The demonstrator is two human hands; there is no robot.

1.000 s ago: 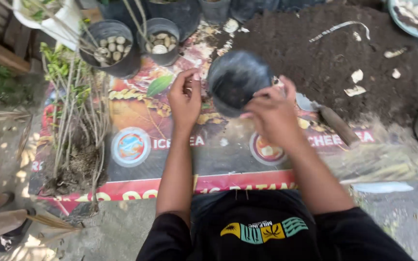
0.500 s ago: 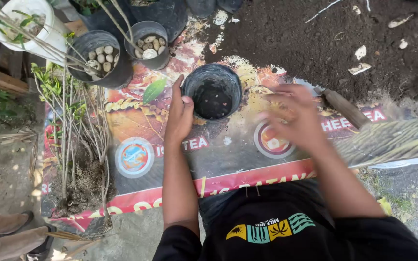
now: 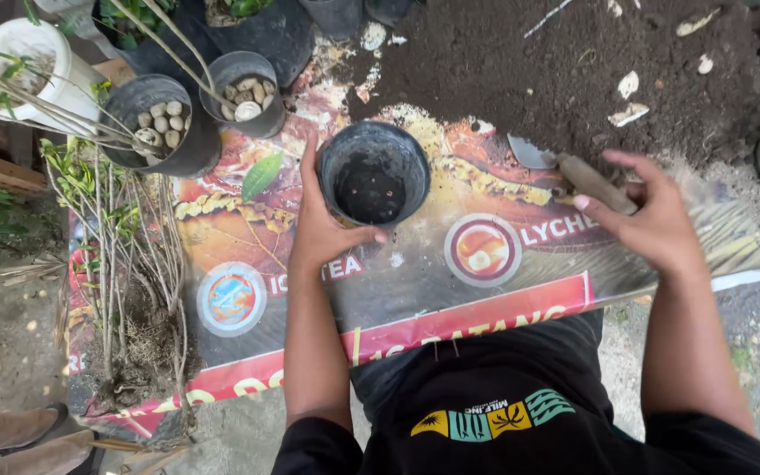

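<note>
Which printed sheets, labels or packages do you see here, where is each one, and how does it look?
Printed banner: flat on the ground under the black pot, glossy, brown and orange with a red lower strip and round emblems.
Shirt print: on the person's black shirt, bottom centre, a small yellow and teal design.
No packages or screens show.

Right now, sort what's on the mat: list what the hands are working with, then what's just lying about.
In hand:
- left hand grips the empty black pot
- right hand reaches onto the trowel
- soil heap at the trowel's blade

Lying about:
- two pots of pebbles
- bundle of bare seedlings
- white bucket
- loose green leaf
</note>
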